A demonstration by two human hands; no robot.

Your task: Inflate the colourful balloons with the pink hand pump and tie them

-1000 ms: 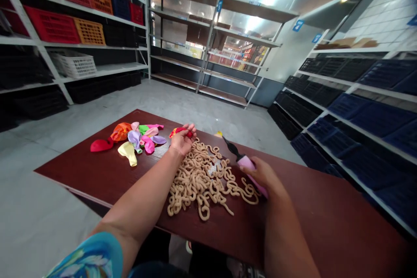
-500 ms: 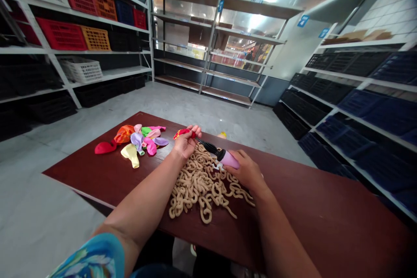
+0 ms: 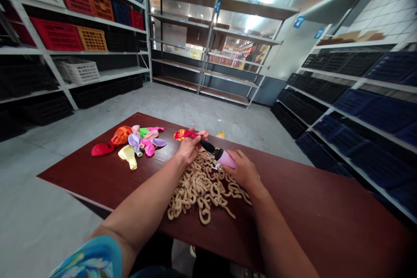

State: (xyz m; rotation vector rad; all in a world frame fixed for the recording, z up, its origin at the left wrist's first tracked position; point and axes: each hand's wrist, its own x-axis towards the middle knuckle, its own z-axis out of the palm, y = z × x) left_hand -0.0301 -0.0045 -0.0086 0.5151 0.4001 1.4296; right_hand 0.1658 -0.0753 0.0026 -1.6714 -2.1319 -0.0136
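My left hand [image 3: 192, 144] pinches a red balloon with yellow patches [image 3: 184, 135] near its neck, and the balloon hangs limp to the left of the fingers. Wrapped round the lilac body of a balloon pump [image 3: 227, 159] is my right hand [image 3: 243, 169]. The pump's black nozzle end [image 3: 208, 147] points up and left to the balloon's neck at my left fingers; they hide whether it sits inside. Below both hands lies a tangled heap of beige, rope-like strands [image 3: 198, 189]. A pile of limp balloons [image 3: 143, 141] in several colours rests to the left.
A dark red-brown table [image 3: 312, 200] carries everything. A small yellow item [image 3: 222, 134] shows past its far edge. Shelves with red, orange and white crates [image 3: 58, 34] stand left, a metal rack [image 3: 208, 43] behind, and dark crates [image 3: 365, 108] right.
My left hand has shifted slightly right and down and turned, so more of the red and yellow balloon shows. The view has swung a little; my right hand still holds the pump.
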